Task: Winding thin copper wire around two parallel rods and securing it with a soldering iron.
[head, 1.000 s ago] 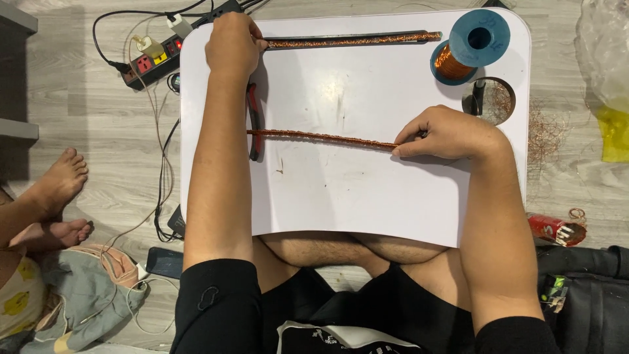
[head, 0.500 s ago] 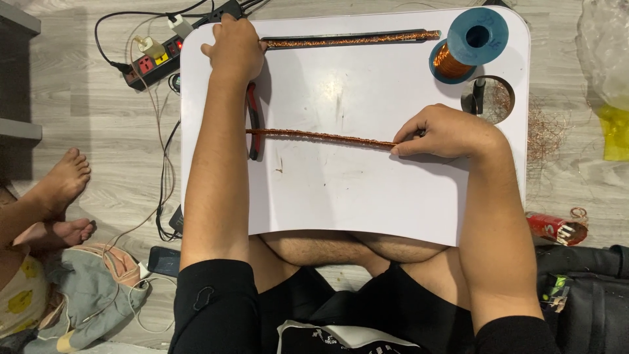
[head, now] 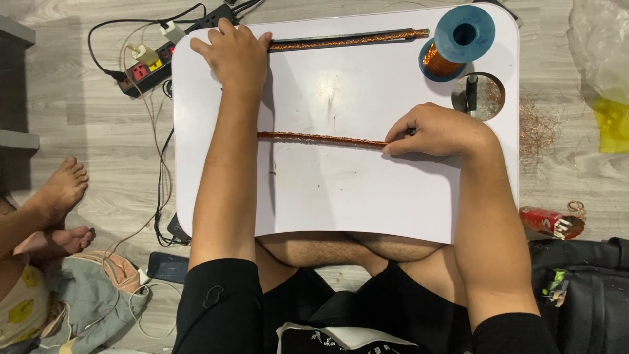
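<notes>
While the left hand (head: 232, 52) lies flat on the near end of the far copper-wound rod (head: 347, 41) at the desk's (head: 314, 196) far edge, the right hand (head: 436, 131) pinches the mid-desk wound rod's (head: 321, 138) right end; winding seems underway, needing steady tension.

1. Floor (head: 85, 118): grey wood-look planks, lit evenly, with soft shadows.
2. White lap table (head: 341, 203), rounded corners, fills the centre; a round cup hole (head: 493, 98) sits at 2 o'clock.
3. Black power strip (head: 154, 69) with plugs and trailing cables at 10 o'clock.
4. Grey shelf edge (head: 16, 85) at 9 o'clock.
5. Crumpled cloth (head: 85, 301) at 8 o'clock.
6. Clear plastic bag (head: 599, 59) at 2 o'clock.
7. Black bag (head: 583, 295) at 4 o'clock.
</notes>
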